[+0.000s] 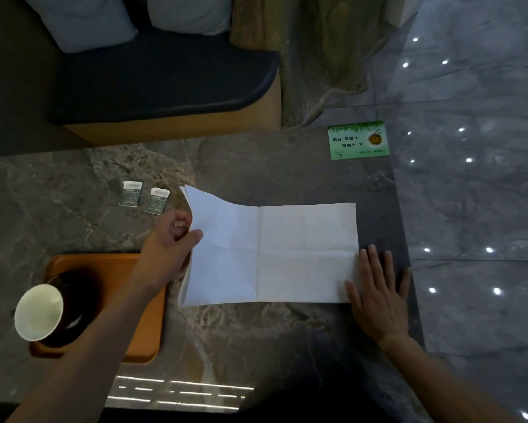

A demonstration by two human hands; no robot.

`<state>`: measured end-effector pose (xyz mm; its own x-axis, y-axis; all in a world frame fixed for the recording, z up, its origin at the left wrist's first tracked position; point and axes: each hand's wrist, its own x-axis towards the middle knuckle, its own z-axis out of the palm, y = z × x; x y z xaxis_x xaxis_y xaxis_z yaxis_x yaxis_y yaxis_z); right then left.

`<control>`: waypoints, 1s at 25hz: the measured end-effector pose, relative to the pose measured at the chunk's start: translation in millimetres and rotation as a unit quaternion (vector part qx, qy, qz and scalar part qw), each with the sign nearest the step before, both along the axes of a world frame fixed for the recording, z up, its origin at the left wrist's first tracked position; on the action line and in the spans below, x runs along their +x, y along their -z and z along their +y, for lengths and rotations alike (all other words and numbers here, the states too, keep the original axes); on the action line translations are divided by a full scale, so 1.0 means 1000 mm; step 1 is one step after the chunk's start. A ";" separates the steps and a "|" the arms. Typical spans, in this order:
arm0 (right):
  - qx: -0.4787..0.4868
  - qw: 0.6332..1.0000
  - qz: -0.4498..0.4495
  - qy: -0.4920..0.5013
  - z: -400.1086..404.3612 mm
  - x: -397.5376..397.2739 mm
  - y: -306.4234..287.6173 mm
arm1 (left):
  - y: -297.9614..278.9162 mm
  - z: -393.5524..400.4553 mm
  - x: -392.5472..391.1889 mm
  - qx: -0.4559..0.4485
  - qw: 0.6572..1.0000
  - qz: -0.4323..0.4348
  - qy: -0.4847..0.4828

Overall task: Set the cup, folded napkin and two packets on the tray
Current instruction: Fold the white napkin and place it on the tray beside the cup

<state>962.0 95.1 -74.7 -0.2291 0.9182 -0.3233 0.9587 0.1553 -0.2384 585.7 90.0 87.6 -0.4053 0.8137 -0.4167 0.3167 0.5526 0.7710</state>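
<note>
A white napkin (287, 254) lies spread out on the marble table, creased down the middle. My left hand (171, 239) pinches its left edge and lifts that side off the table. My right hand (378, 294) lies flat with straight fingers, pressing the napkin's lower right corner down. Two small packets (131, 193) (158, 200) lie side by side on the table, just beyond my left hand. An orange tray (140, 315) sits at the lower left under my left forearm. On it stands a dark cup (42, 312) with a pale inside.
A green card (358, 140) lies at the table's far right corner. The table's right edge runs just past my right hand, with grey tiled floor beyond. A dark bench seat (165, 80) with cushions stands behind the table.
</note>
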 end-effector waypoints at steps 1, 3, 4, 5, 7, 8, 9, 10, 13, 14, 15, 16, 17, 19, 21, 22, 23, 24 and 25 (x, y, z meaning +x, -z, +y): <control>0.005 1.000 0.002 0.004 -0.003 0.007 0.000 | -0.005 0.003 0.010 0.003 1.000 -0.006 0.001; 0.006 1.000 -0.018 -0.003 -0.013 0.021 0.000 | -0.010 0.009 0.030 0.009 1.000 -0.017 0.002; 0.003 0.999 -0.034 -0.015 -0.018 0.026 0.000 | -0.012 0.012 0.040 0.015 1.000 -0.023 0.007; 0.001 0.999 -0.048 -0.025 -0.023 0.031 0.000 | -0.012 0.015 0.051 0.020 0.999 -0.031 0.017; 0.000 0.998 -0.060 -0.033 -0.027 0.035 0.001 | -0.011 0.022 0.073 0.025 0.998 -0.049 0.039; 0.002 0.998 -0.058 -0.032 -0.027 0.035 0.002 | -0.010 0.025 0.083 0.023 0.997 -0.055 0.051; 0.004 0.998 -0.055 -0.031 -0.027 0.034 0.002 | -0.008 0.029 0.093 0.017 0.996 -0.056 0.064; 0.005 0.998 -0.050 -0.029 -0.027 0.033 0.001 | -0.006 0.034 0.103 0.012 0.995 -0.057 0.077; 0.009 0.999 -0.036 -0.021 -0.027 0.032 0.002 | 0.006 0.046 0.132 0.002 0.992 -0.059 0.108; 0.011 0.999 -0.034 -0.018 -0.028 0.032 0.002 | 0.011 0.050 0.141 -0.003 0.991 -0.057 0.118; 0.013 0.999 -0.033 -0.016 -0.028 0.033 0.003 | 0.018 0.053 0.151 -0.010 0.990 -0.052 0.127; 0.014 0.999 -0.031 -0.016 -0.028 0.032 0.004 | 0.025 0.056 0.161 -0.018 0.990 -0.045 0.135; 0.013 0.999 -0.028 -0.017 -0.029 0.032 0.005 | 0.032 0.058 0.170 -0.026 0.989 -0.039 0.140; 0.013 1.000 -0.024 -0.014 -0.029 0.032 0.007 | 0.046 0.063 0.185 -0.046 0.987 -0.021 0.154; 0.017 1.000 -0.020 -0.009 -0.028 0.032 0.009 | 0.062 0.066 0.199 -0.068 0.983 0.011 0.173; 0.020 1.000 -0.019 -0.009 -0.028 0.030 0.009 | 0.068 0.068 0.204 -0.078 0.981 0.026 0.177; 0.023 1.000 -0.020 -0.007 -0.029 0.030 0.010 | 0.074 0.070 0.210 -0.086 0.979 0.038 0.181; 0.026 0.999 -0.020 -0.005 -0.029 0.031 0.010 | 0.080 0.071 0.215 -0.091 0.978 0.050 0.182; 0.028 0.999 -0.020 -0.005 -0.028 0.031 0.011 | 0.086 0.073 0.220 -0.093 0.977 0.063 0.183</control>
